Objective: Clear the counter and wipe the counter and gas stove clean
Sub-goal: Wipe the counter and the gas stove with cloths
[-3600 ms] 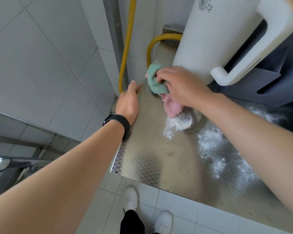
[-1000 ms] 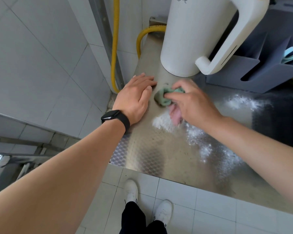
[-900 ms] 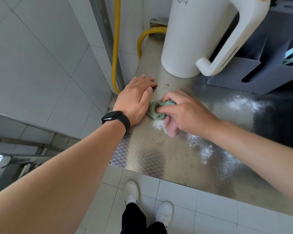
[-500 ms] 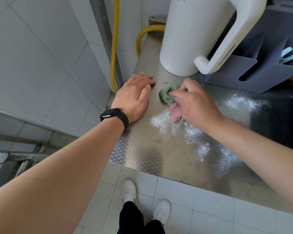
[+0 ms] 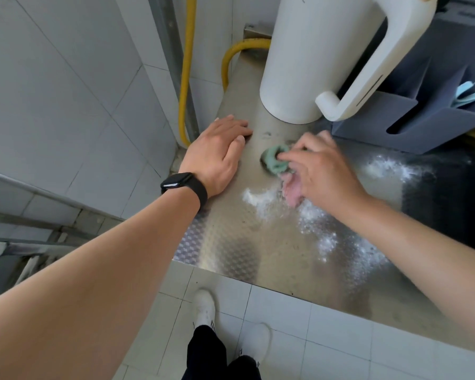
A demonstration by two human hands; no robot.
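A steel counter (image 5: 231,242) with an embossed pattern fills the middle of the view. My right hand (image 5: 321,171) presses a bunched green and pink cloth (image 5: 274,161) onto it, just in front of a tall white jug (image 5: 299,64). White powder (image 5: 261,198) lies in patches under and to the right of the cloth. My left hand (image 5: 217,154) rests flat on the counter's left edge, fingers spread, holding nothing. A black watch sits on that wrist.
A grey holder (image 5: 422,124) stands behind and right of the jug. Yellow hoses (image 5: 187,67) run down the tiled wall at the counter's left end. A dark area (image 5: 450,204) borders the counter on the right. The tiled floor and my shoes (image 5: 203,308) show below the front edge.
My right hand has rubbed the cloth back and forth over the powder near the jug, toward my left hand and away again. The left hand has stayed planted on the edge.
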